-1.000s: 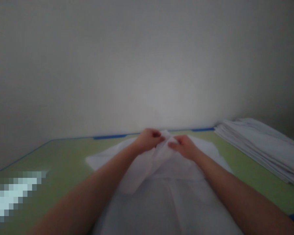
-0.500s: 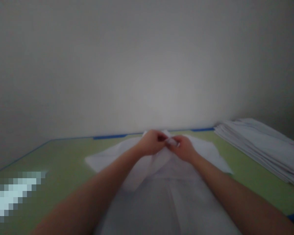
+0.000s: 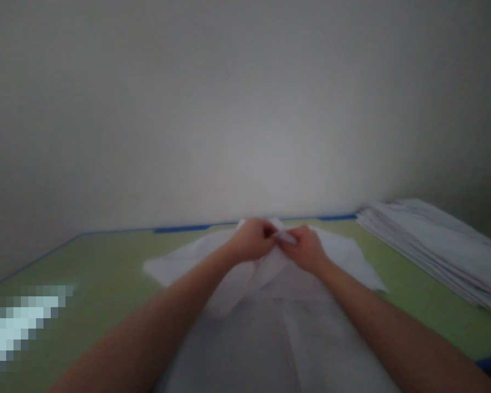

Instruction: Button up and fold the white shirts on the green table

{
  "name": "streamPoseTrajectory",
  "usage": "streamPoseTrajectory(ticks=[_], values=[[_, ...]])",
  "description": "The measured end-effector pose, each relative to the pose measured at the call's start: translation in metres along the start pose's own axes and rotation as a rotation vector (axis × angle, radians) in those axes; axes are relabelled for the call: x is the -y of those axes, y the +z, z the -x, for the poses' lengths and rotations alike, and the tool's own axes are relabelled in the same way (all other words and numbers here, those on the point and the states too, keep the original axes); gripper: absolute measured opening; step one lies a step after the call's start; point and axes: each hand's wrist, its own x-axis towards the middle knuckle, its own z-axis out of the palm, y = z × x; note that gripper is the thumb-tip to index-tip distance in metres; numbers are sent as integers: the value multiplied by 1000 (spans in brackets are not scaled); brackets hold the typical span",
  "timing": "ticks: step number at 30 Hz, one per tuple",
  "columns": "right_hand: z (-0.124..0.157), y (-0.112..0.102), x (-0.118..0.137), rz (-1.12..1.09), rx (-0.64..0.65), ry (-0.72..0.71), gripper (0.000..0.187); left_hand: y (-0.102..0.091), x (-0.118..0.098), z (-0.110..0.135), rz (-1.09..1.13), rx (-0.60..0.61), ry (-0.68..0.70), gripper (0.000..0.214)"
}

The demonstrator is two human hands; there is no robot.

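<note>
A thin white shirt (image 3: 237,349) lies spread on the green table, its sleeves reaching out to both sides and its lower part running towards me. Near its far end, my left hand (image 3: 252,240) is closed, with the fingers pinching the fabric. My right hand (image 3: 304,246) is closed right beside it and grips a small fold of the same fabric. The fingertips of both hands almost meet over the middle of the shirt. Blur and the hands themselves hide the exact detail of the cloth between the fingers.
A stack of folded white cloths (image 3: 429,245) lies at the right on the green tabletop (image 3: 118,273), which has blue edging. Behind the table rises a plain grey wall (image 3: 245,109). At the lower left, a pale area is pixelated.
Both hands keep almost the same place. The bit of fabric between the fingers has shifted slightly, and a crease in the shirt's lower part has moved a little.
</note>
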Motion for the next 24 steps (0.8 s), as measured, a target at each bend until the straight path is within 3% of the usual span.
streamPoseTrajectory(ticks=[7, 14, 24], values=[[0, -1, 3, 77, -10, -53, 27, 0, -3, 3, -44, -17, 32, 21], [0, 2, -3, 145, -19, -101, 30, -1, -2, 4, -138, -79, 169, 18], [2, 5, -6, 346, -59, -145, 30, -1, -2, 4, -271, -34, 193, 22]])
